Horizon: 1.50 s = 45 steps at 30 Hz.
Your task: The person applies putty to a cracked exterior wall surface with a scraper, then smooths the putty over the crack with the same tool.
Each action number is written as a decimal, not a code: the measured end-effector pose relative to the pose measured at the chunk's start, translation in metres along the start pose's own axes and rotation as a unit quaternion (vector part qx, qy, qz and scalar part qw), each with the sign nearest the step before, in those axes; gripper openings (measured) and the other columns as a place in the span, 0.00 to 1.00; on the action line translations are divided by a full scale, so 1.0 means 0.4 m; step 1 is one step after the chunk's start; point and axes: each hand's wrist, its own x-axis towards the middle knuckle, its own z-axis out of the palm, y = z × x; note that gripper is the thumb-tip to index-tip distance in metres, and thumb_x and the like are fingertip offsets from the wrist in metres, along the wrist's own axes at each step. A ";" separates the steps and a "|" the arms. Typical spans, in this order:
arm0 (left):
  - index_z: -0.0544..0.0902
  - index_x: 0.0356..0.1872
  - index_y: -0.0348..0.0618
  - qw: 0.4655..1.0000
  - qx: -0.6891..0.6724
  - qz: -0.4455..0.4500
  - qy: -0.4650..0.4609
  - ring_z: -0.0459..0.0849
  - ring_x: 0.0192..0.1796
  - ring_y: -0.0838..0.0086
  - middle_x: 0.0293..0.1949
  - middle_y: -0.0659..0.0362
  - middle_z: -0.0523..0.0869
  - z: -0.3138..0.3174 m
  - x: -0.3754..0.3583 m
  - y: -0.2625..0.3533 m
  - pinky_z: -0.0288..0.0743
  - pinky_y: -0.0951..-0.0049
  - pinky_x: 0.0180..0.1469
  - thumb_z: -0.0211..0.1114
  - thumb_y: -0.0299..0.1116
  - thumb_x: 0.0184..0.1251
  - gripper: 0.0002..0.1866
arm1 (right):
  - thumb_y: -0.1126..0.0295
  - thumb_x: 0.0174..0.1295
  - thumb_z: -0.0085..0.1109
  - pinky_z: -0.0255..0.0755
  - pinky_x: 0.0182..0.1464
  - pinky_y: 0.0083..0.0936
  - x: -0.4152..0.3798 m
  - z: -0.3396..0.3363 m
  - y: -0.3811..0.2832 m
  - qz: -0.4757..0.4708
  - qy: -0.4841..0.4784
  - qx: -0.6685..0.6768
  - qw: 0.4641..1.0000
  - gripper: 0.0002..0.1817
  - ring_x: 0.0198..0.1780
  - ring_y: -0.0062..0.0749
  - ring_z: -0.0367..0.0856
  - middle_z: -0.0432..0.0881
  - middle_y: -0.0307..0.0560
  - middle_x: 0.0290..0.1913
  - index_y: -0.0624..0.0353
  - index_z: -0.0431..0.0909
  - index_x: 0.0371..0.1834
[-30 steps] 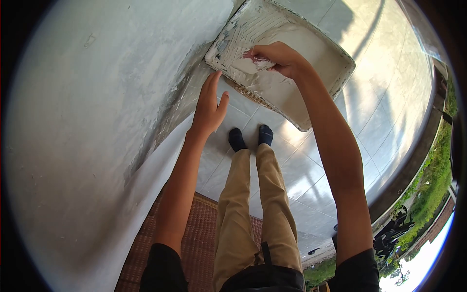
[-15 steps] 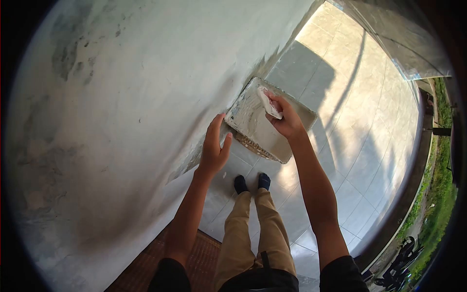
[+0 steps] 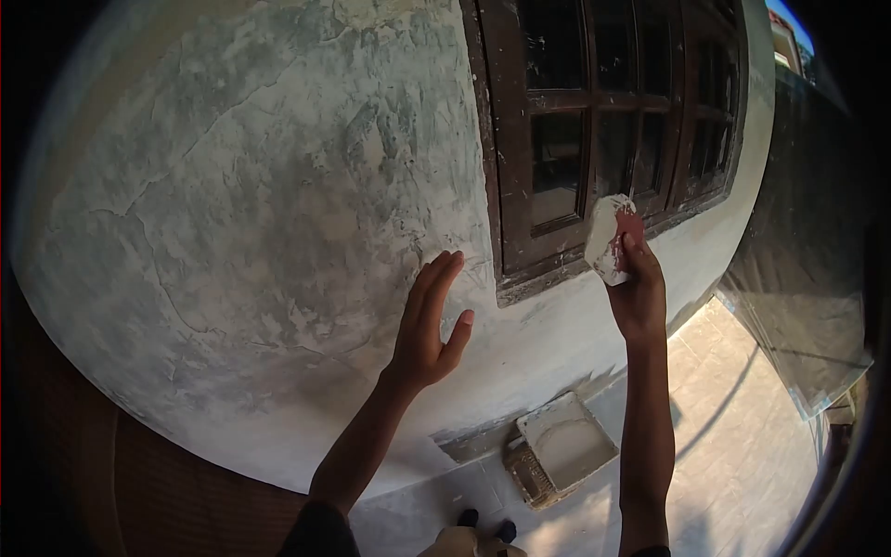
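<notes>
A patchy grey-white plastered wall (image 3: 278, 213) fills the left and middle of the view. In front of it, near the window's lower left corner, is my left hand (image 3: 429, 325), empty, with fingers stretched out and thumb apart; contact with the wall is unclear. My right hand (image 3: 638, 283) is raised before the window and grips a reddish pad (image 3: 608, 239) smeared with thick whitish paste. Down on the floor by the wall's base, a rectangular tray (image 3: 568, 444) holds pale paste and rests on a rough-sided container (image 3: 529, 475).
A dark brown window frame (image 3: 509, 186) with several glass panes is set in the wall. Tiled floor (image 3: 715, 390) runs along the wall's foot, partly sunlit. Translucent sheeting (image 3: 789, 278) hangs at the right. My feet show at the bottom edge.
The view has tilted up from the floor to the wall and window. My right hand has lifted away from the tray with the paste-covered pad. My left hand stays spread by the wall.
</notes>
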 end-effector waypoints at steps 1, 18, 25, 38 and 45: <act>0.65 0.74 0.36 0.999 0.029 0.024 0.029 0.64 0.77 0.52 0.73 0.46 0.70 -0.061 0.030 -0.006 0.57 0.53 0.78 0.57 0.31 0.74 0.29 | 0.68 0.75 0.55 0.70 0.67 0.32 0.031 0.051 -0.017 -0.005 -0.021 -0.003 1.000 0.21 0.62 0.29 0.79 0.81 0.44 0.61 0.63 0.71 0.68; 0.69 0.72 0.41 0.919 0.313 0.061 0.233 0.68 0.74 0.54 0.70 0.48 0.73 -0.696 0.173 0.047 0.61 0.54 0.75 0.56 0.31 0.76 0.25 | 0.70 0.71 0.62 0.77 0.58 0.27 0.243 0.660 -0.042 -0.041 -0.151 -0.005 0.988 0.16 0.53 0.25 0.83 0.84 0.43 0.53 0.63 0.79 0.59; 0.71 0.70 0.41 0.909 0.326 0.074 0.249 0.70 0.72 0.55 0.68 0.49 0.75 -0.756 0.207 0.050 0.62 0.54 0.74 0.57 0.30 0.75 0.24 | 0.70 0.70 0.62 0.76 0.57 0.25 0.294 0.755 -0.026 -0.077 -0.176 -0.025 0.981 0.17 0.52 0.24 0.82 0.84 0.41 0.52 0.63 0.79 0.59; 0.71 0.69 0.41 0.898 0.342 0.136 0.242 0.72 0.70 0.55 0.67 0.49 0.75 -0.739 0.278 -0.055 0.55 0.46 0.77 0.58 0.31 0.73 0.25 | 0.66 0.68 0.68 0.71 0.55 0.21 0.340 0.766 -0.068 -0.275 -0.143 -0.182 0.933 0.19 0.47 0.19 0.80 0.86 0.39 0.48 0.64 0.82 0.57; 0.71 0.69 0.41 0.892 0.355 0.142 0.240 0.71 0.71 0.55 0.68 0.50 0.75 -0.715 0.290 -0.090 0.55 0.46 0.77 0.58 0.31 0.72 0.25 | 0.67 0.69 0.68 0.72 0.52 0.20 0.338 0.754 -0.085 -0.393 -0.145 -0.323 0.848 0.18 0.45 0.19 0.80 0.87 0.42 0.46 0.67 0.82 0.56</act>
